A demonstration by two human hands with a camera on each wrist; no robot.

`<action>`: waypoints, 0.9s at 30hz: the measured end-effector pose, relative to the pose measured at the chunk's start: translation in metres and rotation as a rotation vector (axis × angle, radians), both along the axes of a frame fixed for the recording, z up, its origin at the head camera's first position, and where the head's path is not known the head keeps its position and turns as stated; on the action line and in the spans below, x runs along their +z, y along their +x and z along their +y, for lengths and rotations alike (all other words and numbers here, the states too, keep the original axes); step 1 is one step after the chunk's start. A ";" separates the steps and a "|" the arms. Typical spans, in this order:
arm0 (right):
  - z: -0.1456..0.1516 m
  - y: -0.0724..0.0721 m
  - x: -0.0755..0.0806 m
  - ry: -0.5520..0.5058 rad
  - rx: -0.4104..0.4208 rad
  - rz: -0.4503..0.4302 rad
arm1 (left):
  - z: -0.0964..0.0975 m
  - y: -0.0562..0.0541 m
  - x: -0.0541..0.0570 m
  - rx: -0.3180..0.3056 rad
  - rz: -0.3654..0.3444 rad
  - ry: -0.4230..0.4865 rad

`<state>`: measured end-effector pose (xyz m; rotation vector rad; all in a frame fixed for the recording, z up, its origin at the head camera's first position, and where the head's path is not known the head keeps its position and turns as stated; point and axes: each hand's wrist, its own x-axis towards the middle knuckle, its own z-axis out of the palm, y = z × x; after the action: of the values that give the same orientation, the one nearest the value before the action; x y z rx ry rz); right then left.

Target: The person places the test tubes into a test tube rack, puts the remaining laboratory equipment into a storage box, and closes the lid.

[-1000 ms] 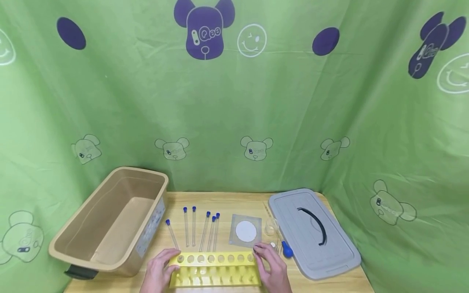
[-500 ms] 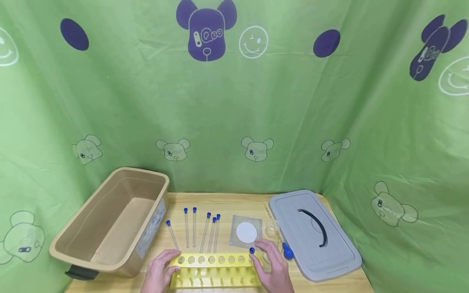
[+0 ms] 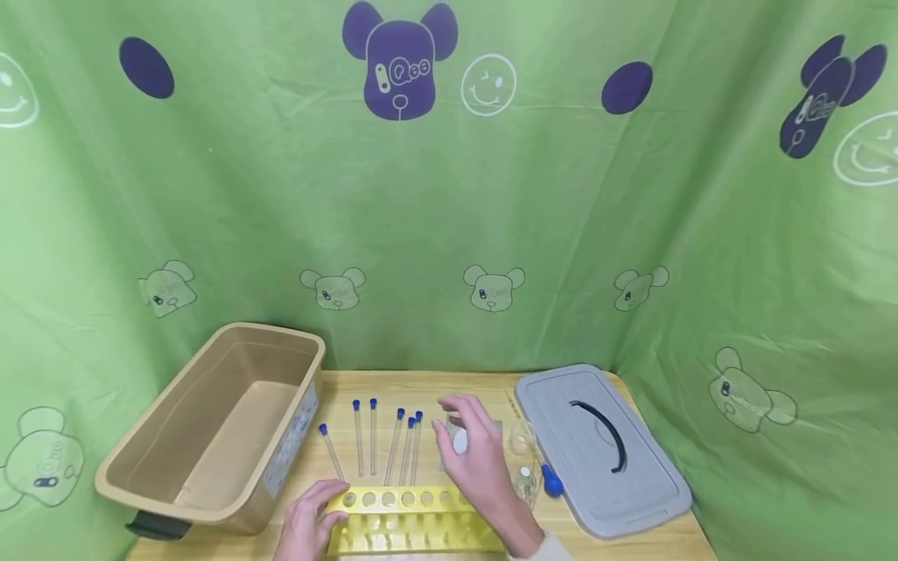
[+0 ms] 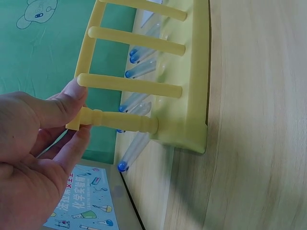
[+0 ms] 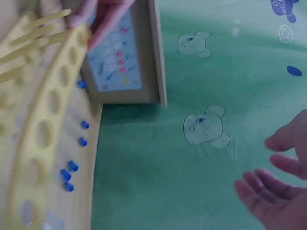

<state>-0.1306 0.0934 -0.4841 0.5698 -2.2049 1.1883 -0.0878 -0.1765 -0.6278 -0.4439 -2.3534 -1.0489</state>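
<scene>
In the head view, the right end of the yellow rack (image 3: 407,513) is covered by the right hand (image 3: 477,452), as is part of the white disc (image 3: 459,442). The left hand (image 4: 36,143) is cut off by the left wrist view's edge. In the right wrist view, the rack is blurred.

Right grip (image 3: 477,452) moved off yellow rack (image 3: 398,505), now over white disc (image 3: 459,442).

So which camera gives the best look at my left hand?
The left wrist view: the left hand is large there, its thumb and fingers gripping the yellow test tube rack. The head view shows it smaller, from above; the right wrist view catches only part, blurred, at the top edge.
</scene>
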 end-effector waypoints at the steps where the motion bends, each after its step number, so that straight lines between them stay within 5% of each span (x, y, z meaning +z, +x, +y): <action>1: -0.006 -0.006 0.003 0.004 -0.006 -0.037 | 0.000 0.000 0.000 -0.001 -0.001 0.001; 6: -0.036 -0.045 0.002 0.073 -0.038 -0.217 | -0.003 -0.001 0.001 0.006 -0.038 0.008; 15: -0.069 -0.109 -0.033 0.172 -0.090 -0.417 | -0.003 0.000 0.005 -0.004 -0.155 0.028; 20: -0.067 -0.126 -0.060 0.191 -0.121 -0.537 | -0.001 0.001 0.003 0.008 -0.189 0.057; 27: -0.057 -0.132 -0.091 0.247 -0.215 -0.742 | 0.001 0.001 0.002 -0.010 -0.190 0.090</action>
<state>-0.2624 0.0368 -0.5752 -0.0527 -2.9669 1.1306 -0.0871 -0.1759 -0.6258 -0.3362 -2.4576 -1.2451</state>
